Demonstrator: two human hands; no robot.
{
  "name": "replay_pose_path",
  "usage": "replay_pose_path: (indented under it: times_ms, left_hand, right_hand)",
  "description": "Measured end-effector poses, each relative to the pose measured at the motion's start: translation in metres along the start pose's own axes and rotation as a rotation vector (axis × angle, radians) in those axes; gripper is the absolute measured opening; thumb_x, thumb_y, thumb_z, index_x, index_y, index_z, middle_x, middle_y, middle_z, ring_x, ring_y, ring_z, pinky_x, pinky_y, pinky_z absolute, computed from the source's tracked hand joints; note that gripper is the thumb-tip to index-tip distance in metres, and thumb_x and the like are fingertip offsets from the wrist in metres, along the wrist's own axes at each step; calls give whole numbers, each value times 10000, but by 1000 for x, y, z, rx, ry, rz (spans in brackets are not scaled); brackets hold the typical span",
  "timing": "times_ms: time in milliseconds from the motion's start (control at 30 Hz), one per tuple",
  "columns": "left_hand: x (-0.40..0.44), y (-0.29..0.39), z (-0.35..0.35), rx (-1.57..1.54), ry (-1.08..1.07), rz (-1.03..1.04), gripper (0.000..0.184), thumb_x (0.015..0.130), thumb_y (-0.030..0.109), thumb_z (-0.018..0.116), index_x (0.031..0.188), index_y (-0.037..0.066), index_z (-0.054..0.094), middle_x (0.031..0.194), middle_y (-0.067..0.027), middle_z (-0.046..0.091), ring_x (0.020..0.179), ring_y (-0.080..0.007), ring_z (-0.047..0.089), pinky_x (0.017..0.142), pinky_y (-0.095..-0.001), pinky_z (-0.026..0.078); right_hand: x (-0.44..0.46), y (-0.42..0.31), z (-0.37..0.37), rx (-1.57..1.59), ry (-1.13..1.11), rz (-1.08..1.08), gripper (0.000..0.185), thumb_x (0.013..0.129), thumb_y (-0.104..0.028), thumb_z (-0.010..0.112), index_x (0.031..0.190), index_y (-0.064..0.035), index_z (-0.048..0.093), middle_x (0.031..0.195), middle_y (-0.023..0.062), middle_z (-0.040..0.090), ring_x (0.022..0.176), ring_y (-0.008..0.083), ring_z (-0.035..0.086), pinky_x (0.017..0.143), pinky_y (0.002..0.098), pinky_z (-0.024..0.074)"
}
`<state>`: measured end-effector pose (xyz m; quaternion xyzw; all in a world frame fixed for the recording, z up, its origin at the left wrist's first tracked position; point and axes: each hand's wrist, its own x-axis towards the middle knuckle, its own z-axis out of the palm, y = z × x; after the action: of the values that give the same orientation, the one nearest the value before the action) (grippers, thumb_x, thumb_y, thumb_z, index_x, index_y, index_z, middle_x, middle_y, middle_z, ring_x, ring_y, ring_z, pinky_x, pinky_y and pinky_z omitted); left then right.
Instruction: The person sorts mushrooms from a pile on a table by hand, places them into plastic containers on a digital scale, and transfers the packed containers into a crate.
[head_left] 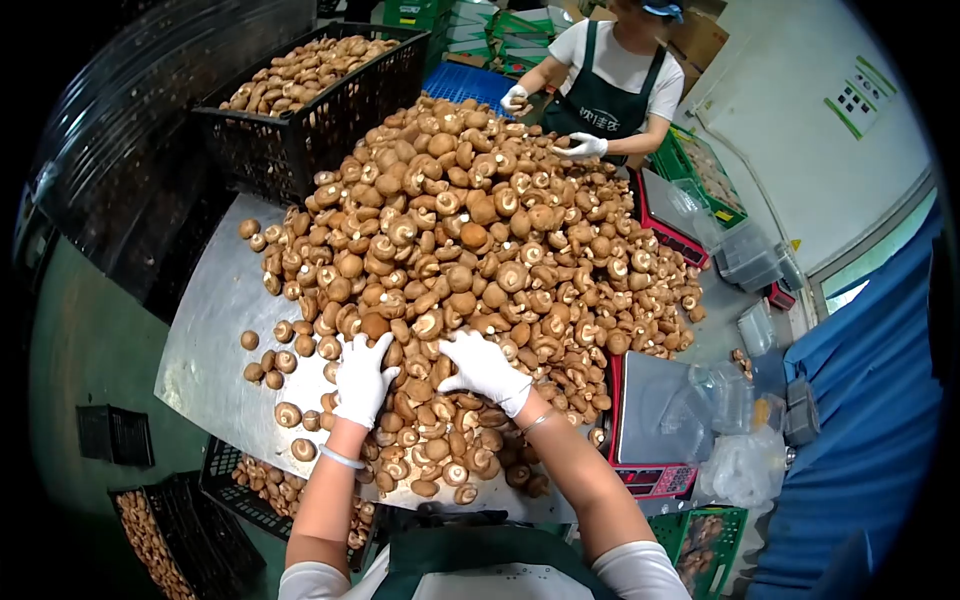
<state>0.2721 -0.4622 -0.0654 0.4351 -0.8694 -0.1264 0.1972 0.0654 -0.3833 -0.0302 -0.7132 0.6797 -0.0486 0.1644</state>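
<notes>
A large heap of brown mushrooms [460, 230] covers the middle of a metal table [205, 345]. My left hand [362, 380], in a white glove, rests at the near left edge of the heap, fingers spread and touching mushrooms. To its right my right hand [484, 370], also gloved in white, lies on the near part of the heap with its fingers apart. Mushrooms fill the gap between the two hands. Neither hand is closed around one. A few loose mushrooms [286, 361] lie on the metal to the left of my left hand.
A black crate of mushrooms [300, 125] stands at the back left. Across the heap is a co-worker [605, 90] in white gloves. Scales [660, 410] and plastic containers [722, 392] are at the right. More crates [235, 490] sit below the near edge.
</notes>
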Motion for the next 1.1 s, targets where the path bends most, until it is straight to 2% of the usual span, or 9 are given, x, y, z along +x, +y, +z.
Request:
replay_pose_path:
  times_ms: [333, 400, 467, 533, 600, 767, 900, 967, 1100]
  left_hand:
    - [-15, 10, 5, -355, 146, -94, 552, 679, 181, 813, 1188, 101, 615, 1015, -137, 548, 983, -319, 548, 846, -376, 473]
    - [-17, 27, -1, -627, 192, -121, 499, 795, 204, 754, 1237, 54, 577, 1113, -117, 587, 1004, -267, 578, 901, -331, 461]
    - [-13, 56, -10, -1470, 73, -465, 420, 911, 301, 639, 1253, 73, 554, 1112, -77, 610, 955, -199, 601, 816, -298, 497]
    - [-14, 61, -10, -1933, -205, -699, 465, 946, 522, 489, 1154, 114, 568, 991, -48, 656, 793, -131, 629, 544, -226, 480]
    - [-13, 81, -12, -2127, -311, -763, 538, 919, 590, 476, 1142, 109, 568, 963, -73, 661, 767, -159, 633, 518, -227, 478]
    - [-11, 145, 10, -2380, -612, -731, 625, 899, 641, 453, 1201, 103, 557, 995, -129, 632, 802, -228, 612, 470, -225, 464]
    - [-11, 231, 25, -2323, -786, -868, 667, 899, 672, 403, 1206, 98, 546, 1020, -135, 639, 806, -224, 622, 486, -230, 494]
    - [-11, 286, 36, -2204, -833, -893, 680, 896, 685, 383, 1180, 89, 544, 1053, -144, 626, 836, -240, 626, 516, -225, 530]
    - [-24, 379, 59, -2120, -991, -477, 610, 912, 647, 407, 1201, 122, 520, 1083, -52, 608, 927, -146, 599, 724, -295, 506]
  right_hand:
    - [-27, 13, 29, 219, 253, -24, 571, 691, -299, 773, 1181, -118, 546, 1084, 165, 561, 982, 346, 606, 801, 423, 517]
    - [-26, 6, 21, 163, 97, 81, 577, 701, -304, 770, 1199, -117, 546, 1067, 168, 579, 965, 344, 610, 810, 419, 510]
    - [-21, 9, 24, 262, 152, 127, 568, 705, -285, 764, 1202, -115, 547, 1070, 189, 590, 980, 341, 610, 829, 401, 509]
    - [-29, 17, 21, 580, 388, 46, 533, 717, -247, 761, 1182, -91, 551, 1085, 165, 606, 984, 284, 623, 864, 371, 499]
    - [-54, 25, 4, 1201, 287, 134, 405, 826, -170, 697, 1177, -42, 542, 1119, 101, 605, 1028, 178, 605, 881, 287, 487]
    - [-136, 68, 24, 2738, 363, -107, 484, 974, -341, 512, 1359, -62, 421, 1251, 172, 544, 1095, 330, 572, 737, 408, 558]
    - [-213, 77, -13, 2553, 556, -341, 675, 956, -541, 423, 1423, -60, 345, 1420, 202, 427, 1227, 339, 506, 909, 362, 503]
    - [-259, 82, -42, 2339, 813, -142, 654, 967, -515, 416, 1430, -63, 322, 1370, 211, 468, 1192, 339, 529, 955, 396, 495]
    - [-336, 110, -76, 1923, 1158, 171, 599, 948, -415, 518, 1407, -67, 356, 1267, 189, 529, 1121, 299, 570, 908, 387, 522]
